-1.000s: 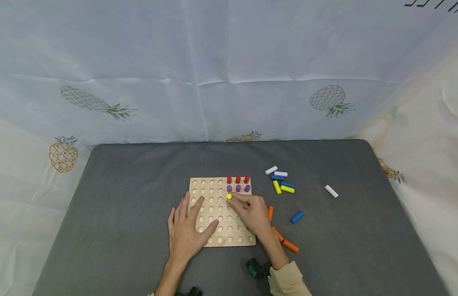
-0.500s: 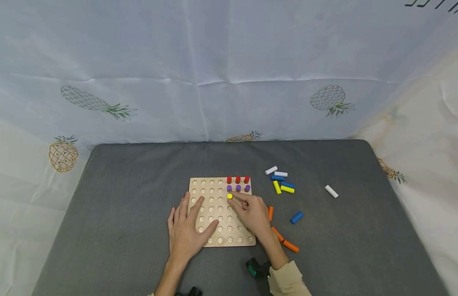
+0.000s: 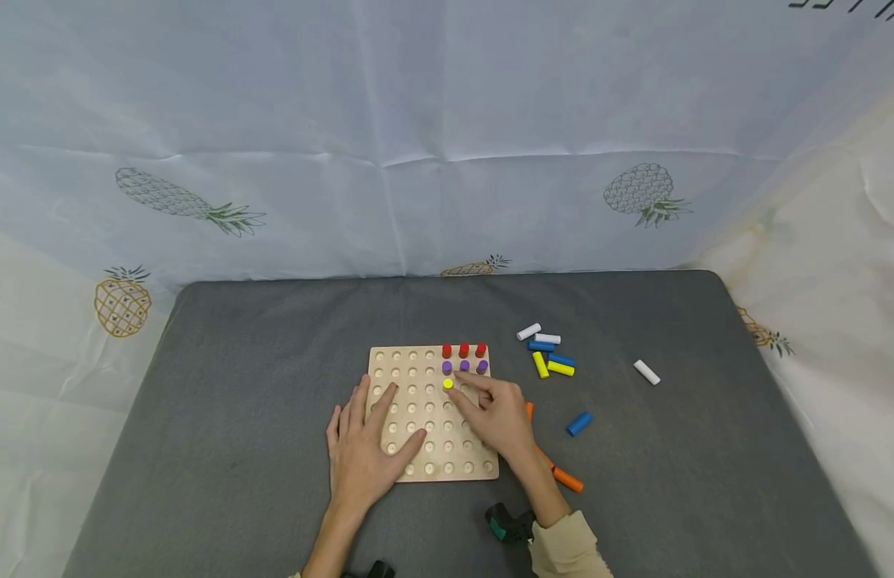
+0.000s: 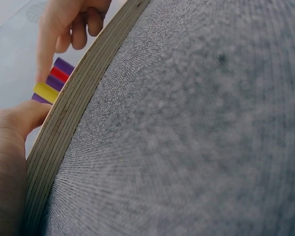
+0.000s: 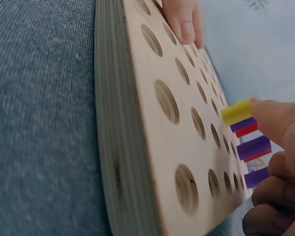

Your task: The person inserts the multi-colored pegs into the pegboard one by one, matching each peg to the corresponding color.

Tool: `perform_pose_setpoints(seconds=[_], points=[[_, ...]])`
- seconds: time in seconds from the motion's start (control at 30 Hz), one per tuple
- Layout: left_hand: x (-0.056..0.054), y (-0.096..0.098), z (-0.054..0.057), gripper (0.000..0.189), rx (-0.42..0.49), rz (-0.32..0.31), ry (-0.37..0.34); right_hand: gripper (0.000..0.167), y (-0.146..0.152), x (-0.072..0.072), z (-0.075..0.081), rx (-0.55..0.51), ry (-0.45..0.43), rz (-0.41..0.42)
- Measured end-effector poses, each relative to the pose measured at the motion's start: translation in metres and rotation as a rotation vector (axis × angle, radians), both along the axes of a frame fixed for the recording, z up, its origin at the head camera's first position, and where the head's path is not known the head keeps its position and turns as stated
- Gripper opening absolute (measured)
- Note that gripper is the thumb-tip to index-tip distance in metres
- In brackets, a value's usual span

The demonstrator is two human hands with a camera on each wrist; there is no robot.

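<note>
A wooden pegboard (image 3: 429,408) with rows of round holes lies on the dark grey table. In the head view, my left hand (image 3: 367,453) rests spread over its left edge, thumb and fingers on the wood. A yellow peg (image 3: 448,385) stands upright in a hole below the purple pegs (image 3: 465,367), which sit under a row of red pegs (image 3: 465,351). My right hand (image 3: 499,413) is just right of the yellow peg, index finger and thumb parted around its side. In the right wrist view, a fingertip is right at the top of the yellow peg (image 5: 237,112).
Right of the board lie loose white pegs (image 3: 547,339), blue pegs (image 3: 579,424), yellow pegs (image 3: 539,365) and orange pegs (image 3: 567,480). One white peg (image 3: 646,372) lies farther right. A pale cloth with pineapple prints (image 3: 418,209) hangs behind the table.
The right hand's index finger and thumb have loosened from the yellow peg and shifted slightly right. The peg stays standing in the board. My left hand has not moved.
</note>
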State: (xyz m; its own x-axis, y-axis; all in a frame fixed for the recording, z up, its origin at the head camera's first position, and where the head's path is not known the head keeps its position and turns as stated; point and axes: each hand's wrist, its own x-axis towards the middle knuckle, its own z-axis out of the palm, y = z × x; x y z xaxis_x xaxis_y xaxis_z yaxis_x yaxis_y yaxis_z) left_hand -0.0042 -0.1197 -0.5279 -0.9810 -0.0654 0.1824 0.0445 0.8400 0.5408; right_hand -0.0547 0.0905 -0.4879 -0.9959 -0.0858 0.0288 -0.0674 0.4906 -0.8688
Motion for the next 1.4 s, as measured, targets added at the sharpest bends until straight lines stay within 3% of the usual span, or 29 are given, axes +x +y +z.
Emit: perform_pose_setpoints(seconds=[0.2,0.37,0.5,0.93,1.4], points=[[0.0,0.0,0.001,0.082,0.005,-0.005,0.011,0.024,0.011,-0.001,0.004,-0.019,0.068,-0.055],[-0.001,0.0,0.001,0.082,0.011,-0.006,0.01,0.02,0.023,-0.005,0.005,-0.004,0.169,-0.14],[-0.001,0.0,0.002,0.082,0.019,-0.006,-0.009,0.018,0.033,-0.008,0.005,0.017,0.193,-0.209],[0.0,0.001,0.003,0.083,0.009,0.002,-0.025,0.018,0.063,-0.017,0.0,0.147,0.186,-0.355],[0.002,0.001,0.001,0.083,0.006,0.004,-0.018,0.029,0.074,-0.022,-0.001,0.304,0.02,-0.423]])
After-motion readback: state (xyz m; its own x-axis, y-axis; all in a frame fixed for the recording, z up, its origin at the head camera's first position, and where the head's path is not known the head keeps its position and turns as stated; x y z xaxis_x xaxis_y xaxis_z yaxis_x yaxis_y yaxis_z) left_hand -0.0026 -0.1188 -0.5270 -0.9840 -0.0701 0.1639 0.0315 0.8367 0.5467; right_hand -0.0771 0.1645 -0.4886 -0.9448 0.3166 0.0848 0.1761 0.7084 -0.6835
